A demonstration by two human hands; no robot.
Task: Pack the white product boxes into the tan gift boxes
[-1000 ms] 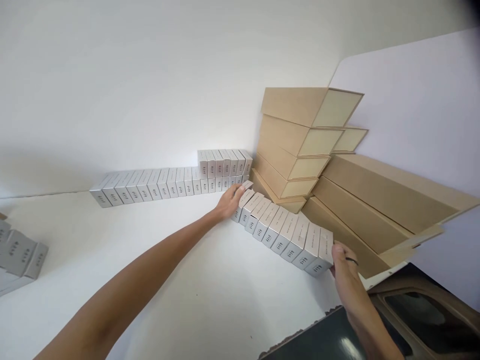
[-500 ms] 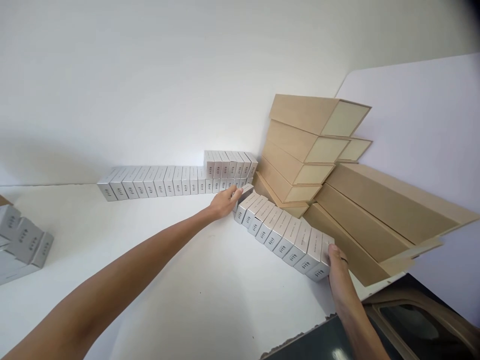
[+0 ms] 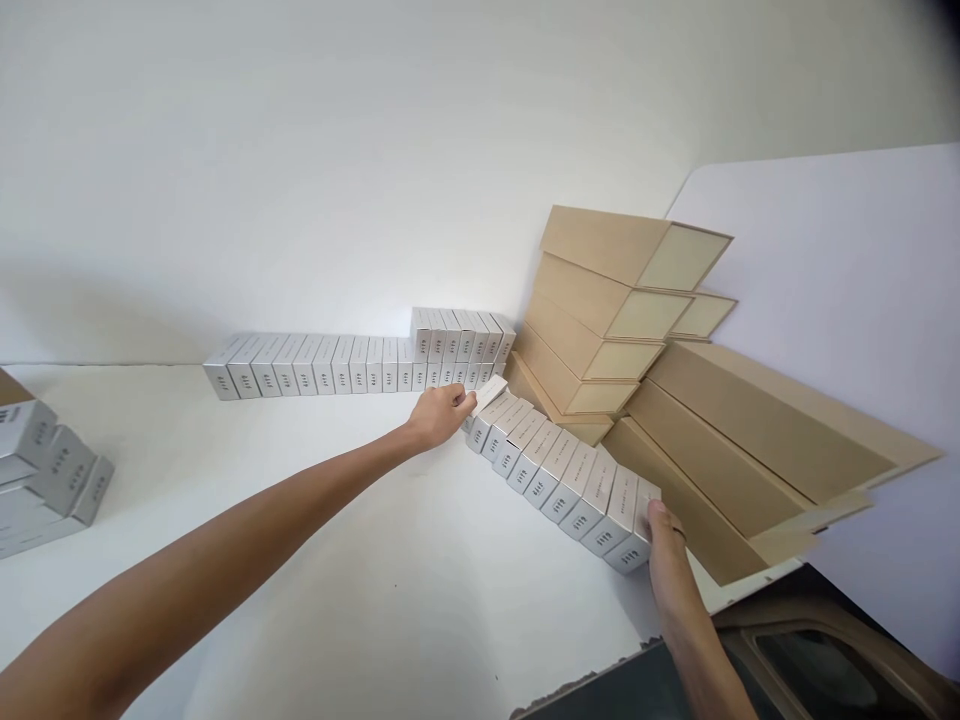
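A slanting row of small white boxes (image 3: 559,460) runs across the white surface, from the middle towards the lower right. At its far end my left hand (image 3: 442,413) is closed, with thumb and finger against the end box (image 3: 491,390), which sits tilted. My right hand (image 3: 666,535) presses on the near end box (image 3: 630,552), thumb on its top edge, the other fingers mostly hidden behind it. Along the wall stands a long row of the same boxes (image 3: 322,365), with a shorter second layer (image 3: 454,335) on its right part.
Tan cartons (image 3: 600,245) are stacked at the right of the corner, with more long tan cartons (image 3: 735,450) beside them. More white boxes (image 3: 56,475) are piled at the far left. A dark chair (image 3: 817,660) shows at the lower right, beyond the surface's edge.
The end box at my left hand has shifted and now shows its pale top. My left fingers have curled in more. The view has moved slightly; my right hand stays at the near end.
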